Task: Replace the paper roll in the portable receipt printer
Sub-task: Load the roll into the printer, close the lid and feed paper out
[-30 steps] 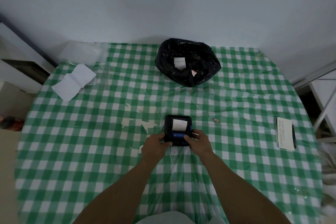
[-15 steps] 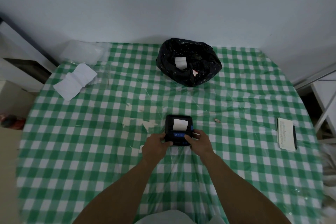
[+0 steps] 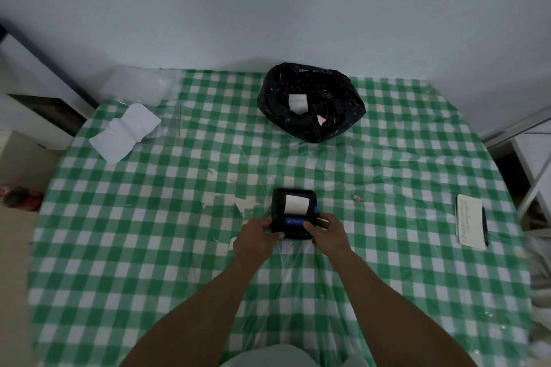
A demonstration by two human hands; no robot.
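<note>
A small black receipt printer (image 3: 279,198) with a blue label lies on the green checked table (image 3: 149,232), near its middle. A strip of white paper (image 3: 295,203) sticks out of its top. My left hand (image 3: 256,240) grips the printer's near left corner. My right hand (image 3: 326,232) grips its near right side, thumb on the front panel. Both forearms reach in from the bottom of the view.
A black rubbish bag (image 3: 310,106) with white paper inside stands at the back. White folded paper (image 3: 125,132) and a clear plastic bag (image 3: 137,88) lie at the back left. A notepad with a pen (image 3: 471,225) lies at the right. Small scraps (image 3: 357,198) lie near the printer.
</note>
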